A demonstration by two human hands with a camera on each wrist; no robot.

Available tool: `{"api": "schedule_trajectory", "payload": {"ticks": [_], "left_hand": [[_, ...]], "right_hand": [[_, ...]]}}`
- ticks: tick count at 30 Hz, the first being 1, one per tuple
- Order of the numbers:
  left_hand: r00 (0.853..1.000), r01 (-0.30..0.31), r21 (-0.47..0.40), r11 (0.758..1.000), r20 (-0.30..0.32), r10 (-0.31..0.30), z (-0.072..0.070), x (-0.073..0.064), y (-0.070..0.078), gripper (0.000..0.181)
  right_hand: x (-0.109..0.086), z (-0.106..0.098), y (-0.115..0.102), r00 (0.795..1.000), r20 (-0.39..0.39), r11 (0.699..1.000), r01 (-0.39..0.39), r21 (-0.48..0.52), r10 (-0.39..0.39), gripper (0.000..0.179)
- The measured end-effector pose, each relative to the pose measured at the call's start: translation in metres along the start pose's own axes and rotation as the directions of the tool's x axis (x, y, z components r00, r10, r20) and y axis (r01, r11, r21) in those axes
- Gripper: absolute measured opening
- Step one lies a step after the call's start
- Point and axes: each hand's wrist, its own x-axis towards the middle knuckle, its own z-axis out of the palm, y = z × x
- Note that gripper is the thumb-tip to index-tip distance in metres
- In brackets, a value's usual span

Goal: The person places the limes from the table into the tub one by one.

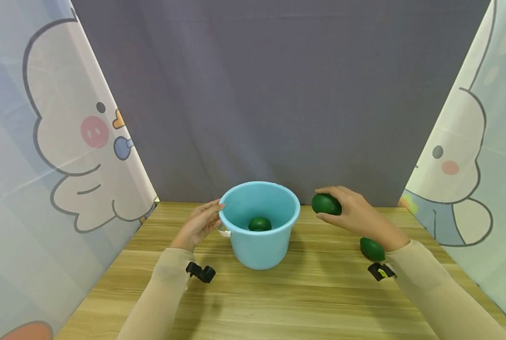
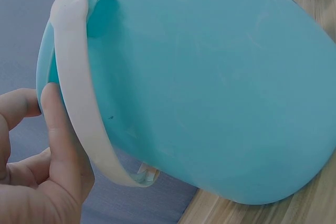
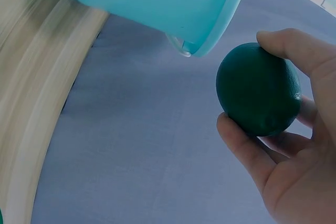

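A light blue bucket (image 1: 259, 250) stands upright on the table, its white handle (image 2: 86, 98) hanging at the side. Thumb and finger of my left hand (image 1: 199, 224) pinch its rim, as the left wrist view shows from close by. One dark green oval fruit (image 1: 259, 224) lies inside. To the right of the bucket, my right hand (image 1: 348, 210) grips a second dark green oval fruit (image 3: 258, 89) in the air, between thumb and fingers. A third such fruit (image 1: 372, 249) rests on the table below my right wrist, partly behind the sleeve.
The wooden table (image 1: 278, 302) runs back to a grey cloth (image 1: 278, 94). Curtains with cartoon figures hang at the left (image 1: 15, 189) and right. Black camera mounts (image 1: 200, 272) sit on both wrists.
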Motion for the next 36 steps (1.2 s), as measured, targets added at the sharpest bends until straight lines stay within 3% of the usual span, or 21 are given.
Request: {"api": "schedule_trajectory", "payload": {"ticks": [36], "left_hand": [[1.000, -0.005, 0.025, 1.000, -0.006, 0.005, 0.001, 0.000, 0.000, 0.053]], "right_hand": [[0.024, 0.008, -0.019, 0.998, 0.001, 0.998, 0.057, 0.038, -0.057, 0.058]]}}
